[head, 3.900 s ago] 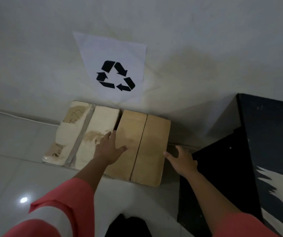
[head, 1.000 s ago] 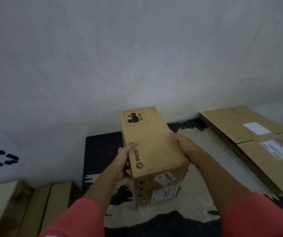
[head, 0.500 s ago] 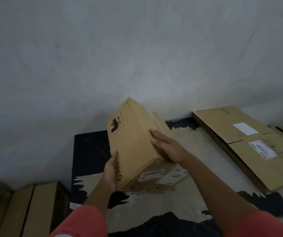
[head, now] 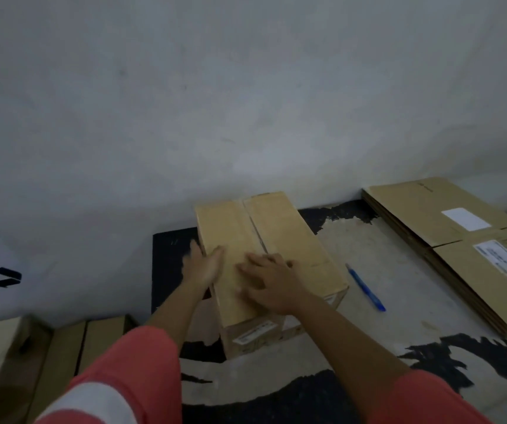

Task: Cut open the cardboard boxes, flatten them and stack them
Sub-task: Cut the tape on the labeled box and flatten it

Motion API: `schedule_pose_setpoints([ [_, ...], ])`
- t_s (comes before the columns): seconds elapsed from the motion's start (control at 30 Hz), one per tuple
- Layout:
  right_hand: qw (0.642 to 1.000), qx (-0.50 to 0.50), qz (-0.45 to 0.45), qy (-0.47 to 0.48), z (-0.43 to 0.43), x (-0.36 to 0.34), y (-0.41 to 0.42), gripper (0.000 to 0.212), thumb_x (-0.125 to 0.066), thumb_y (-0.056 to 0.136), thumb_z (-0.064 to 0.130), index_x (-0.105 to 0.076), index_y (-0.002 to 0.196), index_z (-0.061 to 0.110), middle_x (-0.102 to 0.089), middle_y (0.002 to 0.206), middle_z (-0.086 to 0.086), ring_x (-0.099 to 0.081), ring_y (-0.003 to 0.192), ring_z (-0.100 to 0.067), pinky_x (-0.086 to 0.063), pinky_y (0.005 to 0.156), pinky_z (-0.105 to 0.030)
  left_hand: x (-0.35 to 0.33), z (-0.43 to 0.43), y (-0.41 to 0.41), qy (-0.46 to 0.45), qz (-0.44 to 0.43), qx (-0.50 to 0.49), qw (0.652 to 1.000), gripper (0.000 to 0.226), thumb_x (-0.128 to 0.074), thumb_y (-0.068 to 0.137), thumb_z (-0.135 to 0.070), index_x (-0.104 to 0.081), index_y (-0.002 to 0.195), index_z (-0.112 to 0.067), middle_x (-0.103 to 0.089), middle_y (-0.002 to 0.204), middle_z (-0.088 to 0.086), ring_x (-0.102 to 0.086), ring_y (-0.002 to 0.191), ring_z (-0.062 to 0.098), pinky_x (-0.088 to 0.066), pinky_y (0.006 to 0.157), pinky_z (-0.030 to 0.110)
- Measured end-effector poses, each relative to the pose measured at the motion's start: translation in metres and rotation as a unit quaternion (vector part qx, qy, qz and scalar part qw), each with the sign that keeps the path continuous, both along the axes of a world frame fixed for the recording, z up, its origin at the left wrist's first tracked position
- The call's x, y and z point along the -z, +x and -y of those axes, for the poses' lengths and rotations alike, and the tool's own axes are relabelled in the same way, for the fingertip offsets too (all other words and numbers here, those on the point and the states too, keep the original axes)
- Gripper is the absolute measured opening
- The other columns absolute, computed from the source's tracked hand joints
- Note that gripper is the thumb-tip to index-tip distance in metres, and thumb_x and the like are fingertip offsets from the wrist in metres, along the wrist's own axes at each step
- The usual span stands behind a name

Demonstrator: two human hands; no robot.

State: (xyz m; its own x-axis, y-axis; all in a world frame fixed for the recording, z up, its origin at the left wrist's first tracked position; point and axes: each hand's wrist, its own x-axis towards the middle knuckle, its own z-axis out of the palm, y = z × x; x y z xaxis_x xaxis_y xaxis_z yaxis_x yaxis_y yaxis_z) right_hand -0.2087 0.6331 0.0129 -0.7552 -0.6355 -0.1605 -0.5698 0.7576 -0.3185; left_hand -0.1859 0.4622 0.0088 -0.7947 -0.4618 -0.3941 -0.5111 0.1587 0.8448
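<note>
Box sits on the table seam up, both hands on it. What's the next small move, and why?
Probably lift the right hand off the box and reach for the blue pen lying just right of it, while the left hand steadies the box's side. The taped seam faces up and looks uncut, and both hands are empty, so a tool is needed to slit it.

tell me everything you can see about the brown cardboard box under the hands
The oblong brown cardboard box is closed and lies flat on the worn black table top, its long side running away toward the wall. A seam between two flaps runs lengthwise down its top face, and a white label sits on its near end. The right hand rests flat on top, fingers spread; the left hand is against its left edge, thumb on top. A blue pen lies to its right, apart.
</note>
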Motion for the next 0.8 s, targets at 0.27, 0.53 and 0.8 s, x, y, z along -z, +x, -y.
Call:
schedule_pose_setpoints([
  [0.27, 0.971, 0.157, -0.039, -0.176, -0.062, 0.003, -0.062, 0.027, -0.049, 0.097, 0.026, -0.064, 0.116, 0.016, -0.057, 0.112, -0.005, -0.048, 0.105, -0.021, -0.040, 0.094, -0.036, -0.009, -0.041, -0.056, -0.389, -0.013, 0.252, 0.886, 0.068, -0.035, 0.099, -0.053, -0.009, 0.155, -0.025, 0.005, 0.163, 0.001, 0.007, 0.149, 0.024, 0.000, 0.119, 0.046],
  [0.53, 0.933, 0.355, 0.048, -0.044, -0.167, 0.080, -0.129, 0.032, -0.049, 0.097, 0.030, -0.063, 0.116, 0.007, -0.058, 0.119, -0.013, -0.056, 0.105, -0.028, -0.043, 0.088, -0.032, 0.009, -0.048, -0.087, -0.463, 0.060, 0.312, 0.827, 0.109, 0.001, 0.063, -0.091, 0.001, 0.155, -0.032, 0.011, 0.162, 0.001, 0.014, 0.148, 0.025, 0.009, 0.116, 0.052],
  [0.8, 0.923, 0.361, 0.072, 0.111, -0.186, 0.134, -0.131, 0.030, -0.046, 0.099, 0.025, -0.046, 0.126, 0.013, -0.045, 0.127, -0.010, -0.046, 0.117, -0.025, -0.043, 0.092, -0.033, 0.020, -0.047, -0.087, -0.471, 0.062, 0.290, 0.831, 0.128, 0.025, 0.041, -0.094, 0.004, 0.153, -0.036, 0.013, 0.162, -0.005, 0.015, 0.148, 0.021, 0.008, 0.117, 0.050],
])
